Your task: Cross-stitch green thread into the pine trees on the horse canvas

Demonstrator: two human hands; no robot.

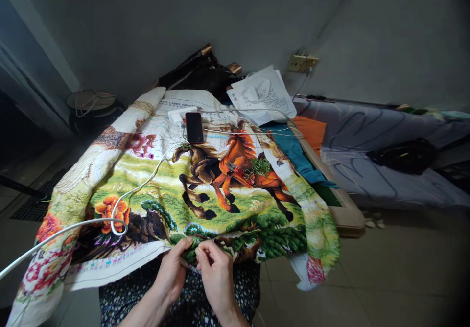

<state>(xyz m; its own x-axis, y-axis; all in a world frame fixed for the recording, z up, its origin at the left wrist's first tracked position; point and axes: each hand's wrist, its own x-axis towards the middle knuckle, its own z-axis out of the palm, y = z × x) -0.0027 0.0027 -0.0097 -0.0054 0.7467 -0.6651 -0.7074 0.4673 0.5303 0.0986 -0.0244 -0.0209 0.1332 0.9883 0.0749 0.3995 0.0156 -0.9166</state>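
Observation:
A large cross-stitch cloth [220,214] with running horses and green meadow lies spread over a table, its left and right sides rolled. My left hand [173,269] grips the near edge, thumb on top and fingers underneath. Close beside it, my right hand [216,270] is closed in a pinch at the green stitching; whatever is between the fingertips is too small to make out. On the cloth lie a bundle of green thread [260,166], small red-handled scissors [240,173] and a dark phone [194,127].
A white cable [147,182] runs across the cloth from the lower left. Behind the phone sits a white power strip [179,115]. Farther back are a white paper bag [262,97] and a wall socket [301,63]. A sofa [367,165] stands at the right.

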